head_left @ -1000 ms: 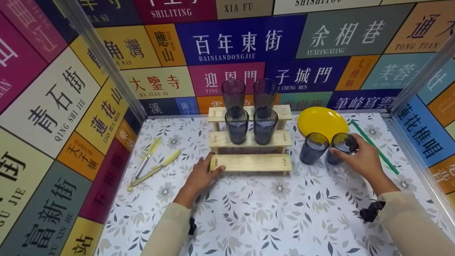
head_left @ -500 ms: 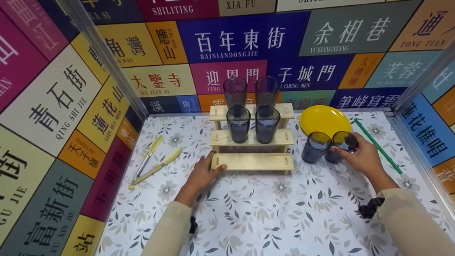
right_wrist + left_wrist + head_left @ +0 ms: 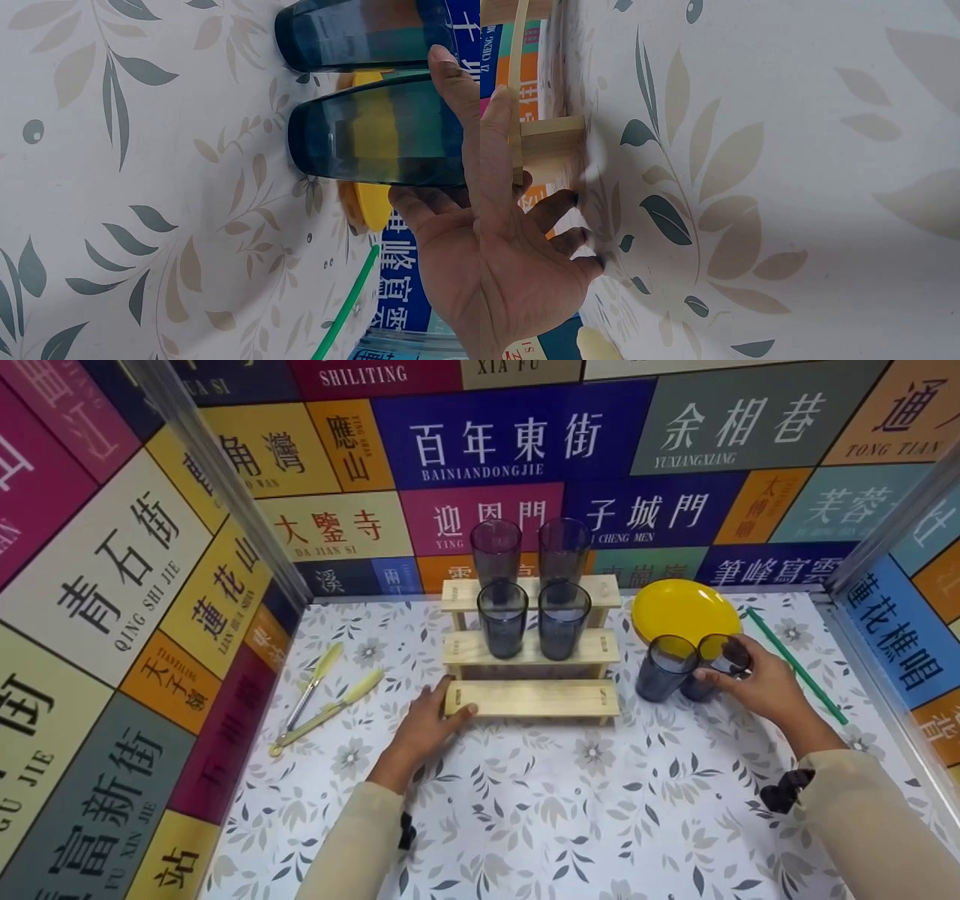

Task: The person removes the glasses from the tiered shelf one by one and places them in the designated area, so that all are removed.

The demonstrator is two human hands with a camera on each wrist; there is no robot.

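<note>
My right hand [image 3: 765,679] grips a dark tinted drinking glass [image 3: 367,139] near its rim, thumb on one side and fingers on the other. This glass leans a little, its base toward a matching glass [image 3: 661,679] standing just left of it. At the lowest step of a three-step wooden stand [image 3: 536,699], my left hand [image 3: 427,724] holds the left end between thumb and fingers. In the left wrist view, the other fingertips [image 3: 589,264] reach down beside the stand close to the tabletop. Two glasses [image 3: 502,622] stand on the middle step and two more [image 3: 495,547] on the top step.
A yellow plate [image 3: 682,607] lies behind the two right-hand glasses. Right of it is a green stick [image 3: 799,667]. Yellow-handled tongs [image 3: 330,709] lie open at the left on the flowered tabletop [image 3: 570,810]. Sign-covered walls [image 3: 517,442] stand at the back and sides.
The right hand has tilted its glass and shifted it slightly left, so it now overlaps the neighbouring glass in the head view. The left hand keeps its place on the stand.
</note>
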